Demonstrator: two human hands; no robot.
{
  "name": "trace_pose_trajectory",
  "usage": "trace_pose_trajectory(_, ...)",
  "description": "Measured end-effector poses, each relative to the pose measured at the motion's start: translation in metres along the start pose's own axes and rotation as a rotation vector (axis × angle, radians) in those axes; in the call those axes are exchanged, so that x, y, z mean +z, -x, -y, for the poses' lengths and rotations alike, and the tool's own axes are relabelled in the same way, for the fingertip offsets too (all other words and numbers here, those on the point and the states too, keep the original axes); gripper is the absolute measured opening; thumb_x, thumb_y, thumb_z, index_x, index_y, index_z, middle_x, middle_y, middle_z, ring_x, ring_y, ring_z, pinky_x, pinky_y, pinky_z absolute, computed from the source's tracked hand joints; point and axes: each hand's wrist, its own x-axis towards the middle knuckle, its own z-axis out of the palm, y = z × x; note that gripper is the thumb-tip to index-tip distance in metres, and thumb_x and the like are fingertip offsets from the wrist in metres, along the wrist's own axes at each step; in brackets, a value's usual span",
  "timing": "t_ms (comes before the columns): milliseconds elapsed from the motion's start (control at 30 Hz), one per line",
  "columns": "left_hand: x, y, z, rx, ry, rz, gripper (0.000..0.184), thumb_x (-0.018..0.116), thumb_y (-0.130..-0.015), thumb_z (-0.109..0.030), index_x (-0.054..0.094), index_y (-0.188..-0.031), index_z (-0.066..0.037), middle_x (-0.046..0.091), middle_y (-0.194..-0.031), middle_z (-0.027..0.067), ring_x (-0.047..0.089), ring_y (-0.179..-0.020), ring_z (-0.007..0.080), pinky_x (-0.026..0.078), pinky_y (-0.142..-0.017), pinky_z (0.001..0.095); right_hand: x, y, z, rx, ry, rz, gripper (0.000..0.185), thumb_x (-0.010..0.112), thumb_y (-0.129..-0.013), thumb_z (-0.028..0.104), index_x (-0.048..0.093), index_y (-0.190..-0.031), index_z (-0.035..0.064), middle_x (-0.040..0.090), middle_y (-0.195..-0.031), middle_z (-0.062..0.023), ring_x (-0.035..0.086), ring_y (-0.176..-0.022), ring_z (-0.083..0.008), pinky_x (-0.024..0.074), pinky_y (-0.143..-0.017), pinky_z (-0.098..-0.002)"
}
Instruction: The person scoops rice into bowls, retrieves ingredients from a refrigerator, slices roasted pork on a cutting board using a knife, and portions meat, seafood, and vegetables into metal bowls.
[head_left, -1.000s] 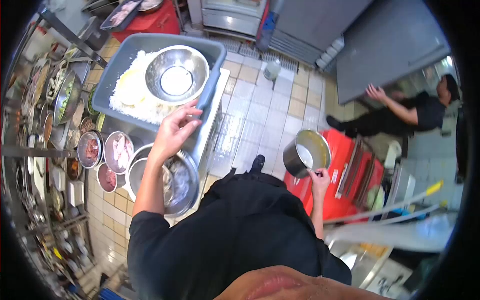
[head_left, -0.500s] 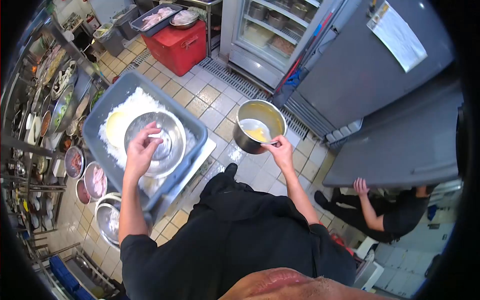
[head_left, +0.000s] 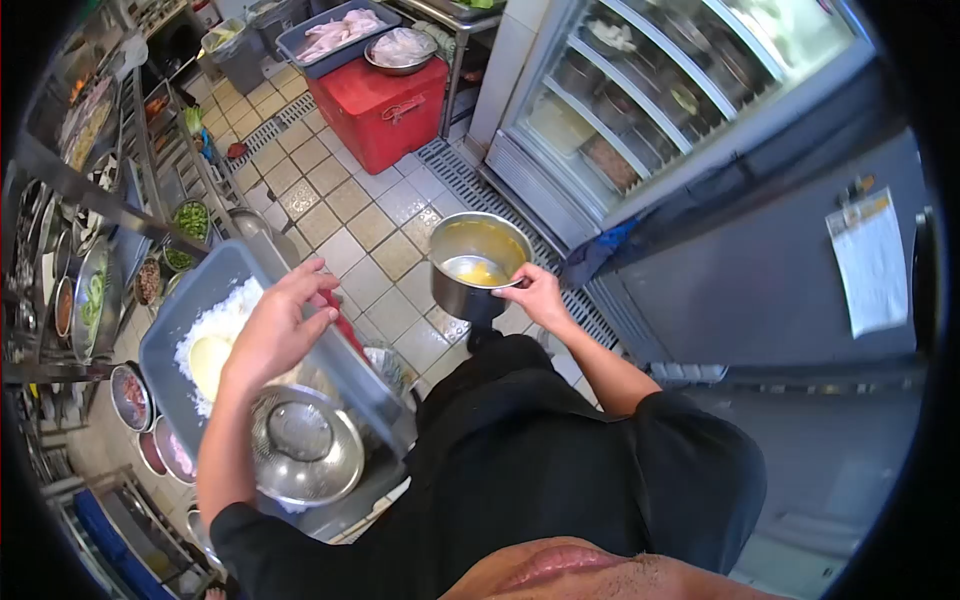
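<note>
My right hand (head_left: pixel 540 297) pinches the rim of a deep steel pot (head_left: pixel 464 292) with a little yellow liquid or batter at its bottom. The pot hangs above the floor in front of me. Palm down, my left hand (head_left: pixel 283 325) is over a grey plastic tub (head_left: pixel 362 378), holding nothing, its fingers apart. White powder (head_left: pixel 228 312) lies in the tub, with a pale yellow round dish (head_left: pixel 208 364) on it, partly hidden by my hand. A perforated steel colander (head_left: pixel 306 445) sits at the tub's near end, below my left forearm.
A red cooler box (head_left: pixel 375 115) carries a tray of raw poultry (head_left: pixel 338 38) and a metal bowl (head_left: pixel 400 55). To the right stand a glass-door fridge (head_left: pixel 590 70) and a grey cabinet door (head_left: pixel 740 270). Bowls of ingredients line the left. A floor drain grate (head_left: pixel 462 165) crosses the tiles.
My view has turned, and the other person is out of sight. The colander now lies nearer my body in the tub, away from my left hand. My right hand still holds the pot.
</note>
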Motion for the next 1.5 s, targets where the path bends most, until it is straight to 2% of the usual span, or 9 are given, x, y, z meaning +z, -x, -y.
trace_pose_trajectory(233,0.011,-0.169,0.041,-0.638,0.389,0.223,0.046,0.059,-0.092,-0.028,0.049,-0.127,0.001,0.060,-0.113,0.0113,0.065,-0.076,0.0152,0.052,-0.065,0.0271,0.009,-0.185,0.054,-0.314,0.067,0.247,0.040,0.087,-0.059,0.028,0.063,-0.078,0.0036,0.058,-0.072,-0.0093,0.057,-0.064,-0.0195,0.0467,-0.060,-0.0322)
trace_pose_trajectory(333,0.033,-0.235,0.049,-0.769,0.578,-0.033,0.049,0.058,-0.092,-0.033,0.048,-0.123,0.004,0.065,-0.101,0.0123,0.067,-0.075,0.0185,0.053,-0.061,0.0293,-0.004,-0.253,0.106,-0.521,0.012,0.336,0.039,0.087,-0.059,0.028,0.062,-0.078,0.0045,0.056,-0.074,-0.0088,0.056,-0.066,-0.0209,0.0453,-0.059,-0.0328)
trace_pose_trajectory(633,-0.010,-0.432,0.108,-0.518,0.950,-0.692,0.004,0.057,-0.082,-0.003,0.054,-0.080,-0.004,0.061,-0.069,0.0067,0.058,-0.055,0.0137,0.053,-0.056,0.0271,0.006,-0.461,0.186,-0.769,-0.084,0.313,0.037,0.084,-0.062,0.022,0.058,-0.082,0.0037,0.054,-0.079,-0.0109,0.056,-0.076,-0.0280,0.0447,-0.065,-0.0372)
trace_pose_trajectory(800,-0.058,-0.602,0.227,-0.383,1.061,-0.716,0.005,0.056,-0.083,-0.003,0.052,-0.081,-0.005,0.059,-0.068,0.0045,0.059,-0.057,0.0127,0.053,-0.058,0.0287,0.018,-0.596,0.167,-0.419,-0.293,0.269,0.072,0.076,-0.077,0.022,0.043,-0.139,0.0092,0.056,-0.114,-0.0130,0.059,-0.101,-0.0192,0.0477,-0.087,-0.0317)
trace_pose_trajectory(967,-0.154,-0.833,0.287,-0.288,1.071,-0.774,0.009,0.056,-0.078,0.000,0.050,-0.073,-0.006,0.050,-0.067,-0.0004,0.050,-0.056,0.0098,0.052,-0.052,0.0279,0.006,-0.646,0.011,0.310,-0.355,-0.030,0.013,0.058,-0.089,0.010,0.066,-0.089,-0.0007,0.066,-0.075,-0.0052,0.059,-0.064,-0.0110,0.0489,-0.062,-0.0273)
trace_pose_trajectory(1067,-0.191,-0.967,0.321,-0.236,1.018,-0.740,0.009,0.057,-0.078,0.000,0.051,-0.073,-0.004,0.053,-0.067,0.0032,0.055,-0.054,0.0128,0.055,-0.054,0.0308,0.000,-0.591,-0.073,0.555,-0.263,-0.232,0.017,0.057,-0.086,0.015,0.066,-0.083,0.0011,0.064,-0.071,-0.0059,0.057,-0.059,-0.0131,0.0463,-0.053,-0.0261)
trace_pose_trajectory(1267,-0.203,-1.168,0.348,-0.378,1.054,-0.634,0.007,0.057,-0.077,0.000,0.051,-0.079,-0.001,0.056,-0.068,0.0095,0.063,-0.054,0.0207,0.053,-0.047,0.0319,0.034,-0.505,-0.016,1.050,-0.542,-0.632,0.021,0.057,-0.086,0.020,0.061,-0.096,0.0013,0.063,-0.079,-0.0126,0.064,-0.066,-0.0215,0.0518,-0.051,-0.0320)
trace_pose_trajectory(1400,-0.181,-1.270,0.391,-0.301,1.128,-0.532,0.016,0.060,-0.079,-0.010,0.051,-0.089,-0.002,0.059,-0.074,0.0133,0.067,-0.064,0.0300,0.050,-0.046,0.0347,0.071,-0.477,-0.024,0.940,-0.384,-0.418,0.024,0.052,-0.089,0.020,0.062,-0.098,0.0008,0.064,-0.080,-0.0133,0.065,-0.067,-0.0228,0.0527,-0.052,-0.0347)
trace_pose_trajectory(1500,-0.165,-1.313,0.390,-0.154,1.273,-0.197,0.030,0.060,-0.083,-0.018,0.050,-0.107,-0.002,0.060,-0.095,0.0143,0.062,-0.084,0.0335,0.047,-0.067,0.0386,0.105,-0.462,-0.076,0.845,-0.130,-0.162,0.025,0.045,-0.090,0.018,0.067,-0.088,0.0054,0.068,-0.082,-0.0083,0.065,-0.066,-0.0188,0.0520,-0.056,-0.0354)
